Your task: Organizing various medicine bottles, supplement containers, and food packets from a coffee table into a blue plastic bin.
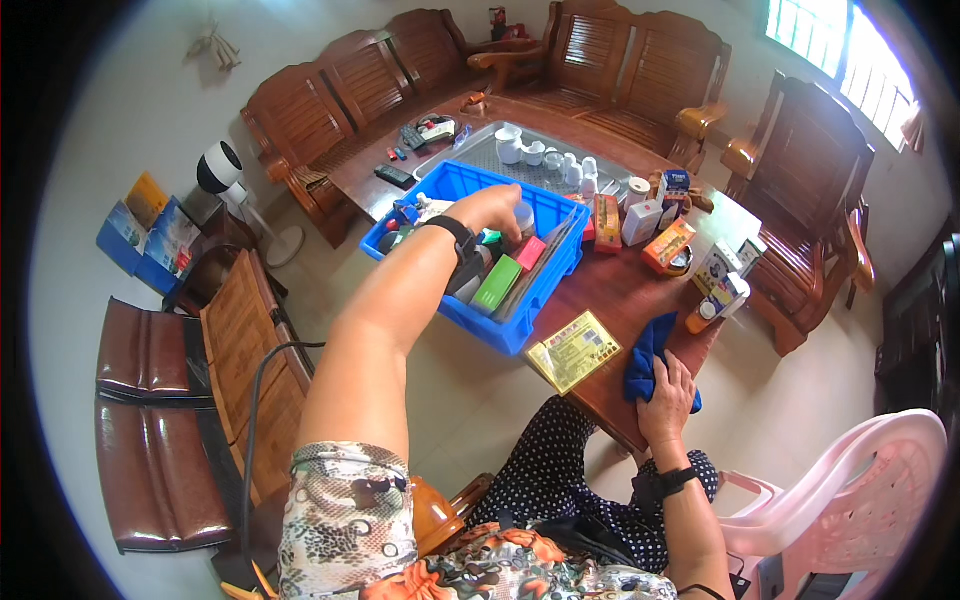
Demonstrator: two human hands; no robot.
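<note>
My left hand (495,210) reaches into a blue plastic basket (480,326), its fingers around a clear round jar (524,217). Part of the grip is hidden by the hand itself. A green box (496,285), a pink box (532,253) and other small items fill the basket, which sits at the left edge of the wooden table (570,289). At the table's near corner, my right hand (670,397) rests on a bunched dark blue cloth (651,352), fingers bent over it. A yellow printed packet (574,351) lies between the basket and the cloth.
Medicine-like boxes (670,245) and an orange-brown bottle (718,302) stand along the table's right side. Behind the basket is a metal tray (487,146) with white teaware (508,144). Remote controls (394,176) lie at left. A pink plastic chair (832,480) is at my right.
</note>
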